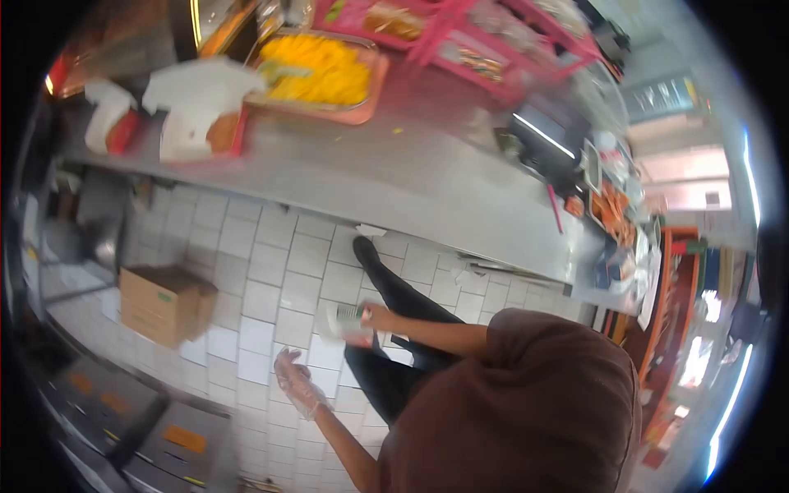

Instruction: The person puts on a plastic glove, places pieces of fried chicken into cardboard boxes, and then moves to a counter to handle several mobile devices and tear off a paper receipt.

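My left hand, in a clear plastic glove, is above the tiled floor with its fingers loosely curled and apart, and nothing shows in it. Further right, my right hand is closed on the edge of a small white carton with green markings, blurred by motion. The carton is in front of my legs. Neither hand touches the steel counter.
On the counter are open white-and-red boxes with food, a tray of yellow food, pink crates and a dark device. A cardboard box stands on the floor at left, with grey bins below it.
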Motion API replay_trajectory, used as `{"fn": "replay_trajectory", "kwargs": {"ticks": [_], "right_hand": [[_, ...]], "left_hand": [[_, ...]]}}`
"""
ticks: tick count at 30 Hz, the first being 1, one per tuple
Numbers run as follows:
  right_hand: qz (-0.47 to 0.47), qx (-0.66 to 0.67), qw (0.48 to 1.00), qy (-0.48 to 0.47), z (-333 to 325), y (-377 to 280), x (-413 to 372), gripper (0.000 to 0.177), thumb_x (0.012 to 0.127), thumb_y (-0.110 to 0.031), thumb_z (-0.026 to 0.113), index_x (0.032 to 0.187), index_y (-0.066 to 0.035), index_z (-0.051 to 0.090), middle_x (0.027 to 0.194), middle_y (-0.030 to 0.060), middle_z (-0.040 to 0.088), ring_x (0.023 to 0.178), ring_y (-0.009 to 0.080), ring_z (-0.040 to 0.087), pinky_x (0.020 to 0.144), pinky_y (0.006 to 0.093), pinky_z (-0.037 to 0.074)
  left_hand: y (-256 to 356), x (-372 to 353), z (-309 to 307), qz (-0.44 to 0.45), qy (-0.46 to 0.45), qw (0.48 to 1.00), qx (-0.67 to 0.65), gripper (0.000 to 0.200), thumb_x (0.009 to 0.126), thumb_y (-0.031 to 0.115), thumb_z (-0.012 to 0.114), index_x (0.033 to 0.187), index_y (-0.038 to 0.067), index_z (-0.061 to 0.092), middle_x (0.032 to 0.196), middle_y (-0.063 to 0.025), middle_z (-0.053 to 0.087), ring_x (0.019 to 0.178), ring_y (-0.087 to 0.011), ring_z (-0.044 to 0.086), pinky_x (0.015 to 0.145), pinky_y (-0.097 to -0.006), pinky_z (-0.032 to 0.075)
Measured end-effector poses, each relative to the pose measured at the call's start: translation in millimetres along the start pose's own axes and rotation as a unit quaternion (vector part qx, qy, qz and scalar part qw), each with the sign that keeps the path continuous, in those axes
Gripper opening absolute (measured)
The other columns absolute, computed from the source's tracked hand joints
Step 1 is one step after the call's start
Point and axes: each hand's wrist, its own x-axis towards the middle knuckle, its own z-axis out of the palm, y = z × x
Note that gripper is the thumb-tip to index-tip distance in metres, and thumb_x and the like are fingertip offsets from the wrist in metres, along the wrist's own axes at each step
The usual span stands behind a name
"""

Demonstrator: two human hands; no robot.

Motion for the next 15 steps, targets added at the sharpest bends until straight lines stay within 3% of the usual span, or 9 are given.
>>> {"fn": "replay_trajectory", "kwargs": {"ticks": [1, 2, 5, 8, 9, 11, 12, 13, 15], "right_hand": [[-0.087, 0.051, 0.994, -0.028, -5, -37, -37, 0.039, 0.067, -0.011, 0.067, 0.105, -0.007, 0.059, 0.093, 0.0144, 0.065, 0.089, 0.0265, 0.064, 0.080, 0.0384, 0.050], [-0.087, 0.087, 0.988, -0.095, -16, -64, -68, 0.037, 0.067, -0.008, 0.065, 0.104, -0.006, 0.061, 0.089, 0.0133, 0.065, 0.086, 0.0258, 0.065, 0.078, 0.0387, 0.050], [-0.224, -0.004, 0.968, -0.110, -29, -100, -99, 0.023, 0.079, -0.019, 0.066, 0.100, -0.010, 0.065, 0.089, 0.0163, 0.067, 0.083, 0.0319, 0.066, 0.073, 0.0415, 0.051], [-0.259, 0.026, 0.965, -0.026, -62, -150, -90, 0.021, 0.089, -0.029, 0.061, 0.102, -0.014, 0.065, 0.087, 0.0171, 0.067, 0.081, 0.0345, 0.065, 0.072, 0.0437, 0.051], [-0.205, 0.012, 0.977, -0.056, -82, -163, -84, 0.022, 0.093, -0.033, 0.057, 0.103, -0.016, 0.064, 0.082, 0.0147, 0.067, 0.079, 0.0349, 0.065, 0.071, 0.0448, 0.050], [-0.245, 0.020, 0.969, -0.020, -110, -171, -67, 0.020, 0.091, -0.031, 0.059, 0.104, -0.017, 0.064, 0.078, 0.0140, 0.067, 0.077, 0.0354, 0.065, 0.071, 0.0464, 0.049], [-0.266, 0.011, 0.964, 0.002, -124, -175, -63, 0.020, 0.090, -0.031, 0.059, 0.104, -0.018, 0.064, 0.079, 0.0144, 0.066, 0.077, 0.0352, 0.065, 0.071, 0.0467, 0.049], [-0.272, 0.018, 0.962, -0.001, -137, -179, -61, 0.020, 0.090, -0.031, 0.059, 0.104, -0.018, 0.064, 0.079, 0.0144, 0.066, 0.077, 0.0352, 0.065, 0.071, 0.0467, 0.049], [-0.285, 0.030, 0.958, 0.028, -163, -188, -57, 0.023, 0.089, -0.030, 0.060, 0.105, -0.016, 0.066, 0.081, 0.0161, 0.066, 0.080, 0.0352, 0.065, 0.074, 0.0469, 0.048]], "left_hand": [[11, 4, -12, 0.015, -0.006, 1.000, 0.027, 0.029, 0.095, 0.030, 0.056, 0.109, 0.005, 0.063, 0.089, -0.0036, 0.063, 0.056, -0.0054, 0.037, 0.048, -0.0201, 0.029], [22, -2, -20, 0.029, -0.006, 0.998, 0.057, 0.030, 0.096, 0.030, 0.057, 0.111, 0.005, 0.063, 0.091, -0.0038, 0.063, 0.056, -0.0052, 0.038, 0.047, -0.0198, 0.029], [61, -23, -30, 0.090, -0.055, 0.986, 0.130, 0.031, 0.096, 0.029, 0.057, 0.113, 0.003, 0.063, 0.094, -0.0039, 0.064, 0.058, -0.0050, 0.038, 0.050, -0.0204, 0.032], [98, -59, -20, 0.102, -0.111, 0.980, 0.127, 0.033, 0.096, 0.029, 0.058, 0.115, 0.002, 0.062, 0.096, -0.0036, 0.064, 0.062, -0.0064, 0.042, 0.055, -0.0208, 0.037], [102, -69, -18, 0.110, -0.107, 0.979, 0.136, 0.033, 0.096, 0.029, 0.058, 0.115, 0.002, 0.062, 0.096, -0.0036, 0.064, 0.062, -0.0064, 0.042, 0.055, -0.0208, 0.037], [98, -79, -7, 0.172, -0.102, 0.943, 0.265, 0.034, 0.095, 0.029, 0.060, 0.116, 0.002, 0.061, 0.092, -0.0046, 0.064, 0.065, -0.0094, 0.049, 0.057, -0.0220, 0.040], [98, -85, -2, 0.271, -0.077, 0.892, 0.354, 0.040, 0.091, 0.028, 0.065, 0.119, 0.000, 0.060, 0.100, -0.0089, 0.064, 0.081, -0.0180, 0.056, 0.072, -0.0305, 0.047], [98, -96, 2, 0.274, -0.071, 0.889, 0.359, 0.040, 0.091, 0.028, 0.065, 0.119, 0.000, 0.060, 0.100, -0.0089, 0.064, 0.081, -0.0180, 0.056, 0.072, -0.0305, 0.047], [93, -115, 14, 0.306, -0.032, 0.846, 0.436, 0.042, 0.087, 0.024, 0.071, 0.121, 0.001, 0.060, 0.110, -0.0118, 0.060, 0.097, -0.0233, 0.057, 0.079, -0.0371, 0.046]]}}
